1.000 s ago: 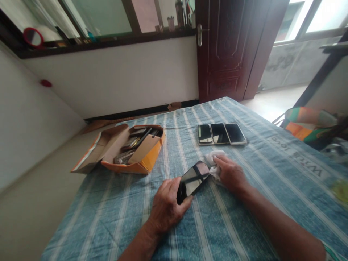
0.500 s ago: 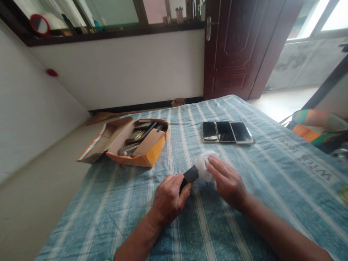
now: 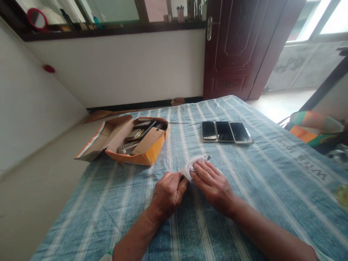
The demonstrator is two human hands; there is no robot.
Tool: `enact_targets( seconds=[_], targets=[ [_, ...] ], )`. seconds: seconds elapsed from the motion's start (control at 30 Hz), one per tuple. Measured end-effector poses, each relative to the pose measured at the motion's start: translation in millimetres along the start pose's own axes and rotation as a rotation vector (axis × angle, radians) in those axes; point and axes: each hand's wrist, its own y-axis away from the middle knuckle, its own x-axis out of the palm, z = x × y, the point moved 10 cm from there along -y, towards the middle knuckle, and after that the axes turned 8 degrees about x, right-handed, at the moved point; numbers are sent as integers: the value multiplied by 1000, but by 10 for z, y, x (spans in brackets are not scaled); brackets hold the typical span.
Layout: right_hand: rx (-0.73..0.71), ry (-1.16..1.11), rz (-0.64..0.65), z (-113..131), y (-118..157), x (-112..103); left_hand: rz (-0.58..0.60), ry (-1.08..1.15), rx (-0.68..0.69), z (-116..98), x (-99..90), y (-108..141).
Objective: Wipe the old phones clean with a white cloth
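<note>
My left hand (image 3: 169, 192) is closed around the near end of a dark, flat phone (image 3: 209, 158), most of which is hidden; only its far tip pokes out past the wipe. A crumpled white cloth (image 3: 189, 169), thin like tissue, is pressed against the phone under the fingers of my right hand (image 3: 212, 185). Beyond my hands lie three phones side by side, screens dark: a left one (image 3: 209, 131), a middle one (image 3: 224, 131) and a white-framed right one (image 3: 240, 132).
An open orange cardboard box (image 3: 154, 150) holding several phones stands at the left on the blue striped bedcover (image 3: 130, 217). Its lid hangs towards the left edge. A dark red door (image 3: 231, 47) is behind, with a colourful bag-like item (image 3: 312, 125) at the right.
My right hand has slid the white cloth along the phone towards my left hand, covering the part that was bare. My left hand has barely moved.
</note>
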Motion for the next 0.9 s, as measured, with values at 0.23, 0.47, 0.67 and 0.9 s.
enact_targets(
  seconds=[0.23, 0.47, 0.67, 0.9],
  targets=[
    [17, 10, -32, -115, -22, -11, -37, -25, 29, -40, -45, -19],
    [118, -19, -102, -522, 25, -49, -74, -52, 34, -57, -88, 0],
    [65, -47, -93, -260, 26, -37, -54, -65, 12, -47, -66, 19],
    [-23, -121, -45, 27, -10, -14, -10, -55, 18, -49, -14, 31]
  ],
)
